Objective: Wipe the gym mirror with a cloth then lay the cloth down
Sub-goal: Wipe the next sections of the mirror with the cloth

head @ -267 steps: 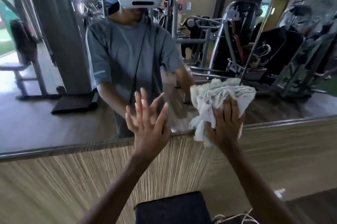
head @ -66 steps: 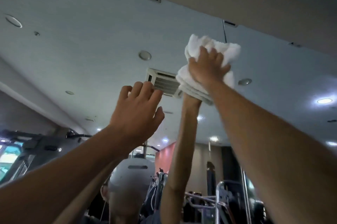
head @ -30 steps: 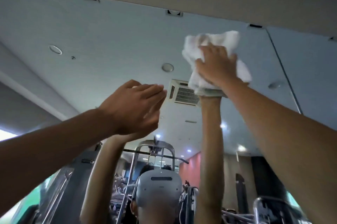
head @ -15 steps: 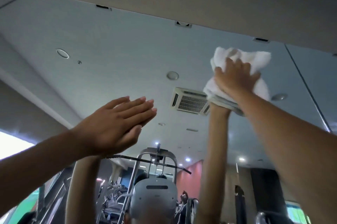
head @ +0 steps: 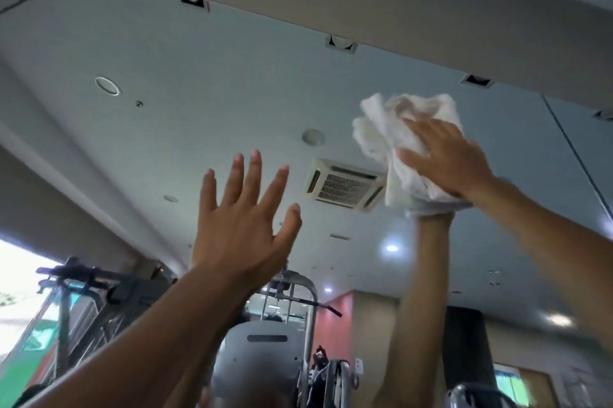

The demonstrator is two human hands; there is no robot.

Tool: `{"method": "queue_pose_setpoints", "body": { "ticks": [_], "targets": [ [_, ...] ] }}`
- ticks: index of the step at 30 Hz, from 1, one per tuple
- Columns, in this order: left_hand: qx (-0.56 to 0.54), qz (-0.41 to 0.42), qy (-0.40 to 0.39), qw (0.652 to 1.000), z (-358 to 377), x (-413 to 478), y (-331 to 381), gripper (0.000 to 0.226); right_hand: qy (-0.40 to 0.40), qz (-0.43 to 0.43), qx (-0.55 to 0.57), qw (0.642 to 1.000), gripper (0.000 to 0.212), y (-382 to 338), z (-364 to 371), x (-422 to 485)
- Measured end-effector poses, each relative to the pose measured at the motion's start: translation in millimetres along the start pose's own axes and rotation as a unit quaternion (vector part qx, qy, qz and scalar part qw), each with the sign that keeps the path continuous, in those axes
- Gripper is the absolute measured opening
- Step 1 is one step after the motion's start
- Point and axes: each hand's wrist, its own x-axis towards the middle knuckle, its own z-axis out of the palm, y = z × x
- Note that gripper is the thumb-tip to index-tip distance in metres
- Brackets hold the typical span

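Two hands are raised. The right hand (head: 444, 158) presses the cloth (head: 381, 132) flat-fingered on the mirror (head: 215, 75) near its top edge; the left hand (head: 242, 225) is spread, holding nothing.

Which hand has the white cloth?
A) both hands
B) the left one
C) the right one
C: the right hand presses the cloth flat on the mirror, while the left hand is bare, fingers spread.
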Motion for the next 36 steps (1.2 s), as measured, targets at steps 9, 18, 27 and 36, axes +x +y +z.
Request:
{"method": "queue_pose_setpoints", "body": {
  "ticks": [9,18,27,36],
  "targets": [
    [-0.012,0.009,0.003,1.000,0.9,0.2,-3.6,0.073,0.039,0.030,-0.032,0.998,0.060,-148.1,21.5,37.6],
    [-0.031,0.003,0.010,0.999,0.3,-0.8,0.5,0.073,0.056,-0.030,0.017,0.998,0.066,-40.1,7.7,-18.4],
    [-0.020,0.008,0.023,1.000,0.2,-1.2,-3.4,0.077,0.125,0.032,-0.032,0.991,0.057,-184.7,26.3,23.2],
    [-0.022,-0.005,0.005,1.000,-1.7,-4.2,-1.3,0.077,0.011,-0.248,-0.007,0.969,0.066,-47.2,9.8,-17.0]
  ]
}}
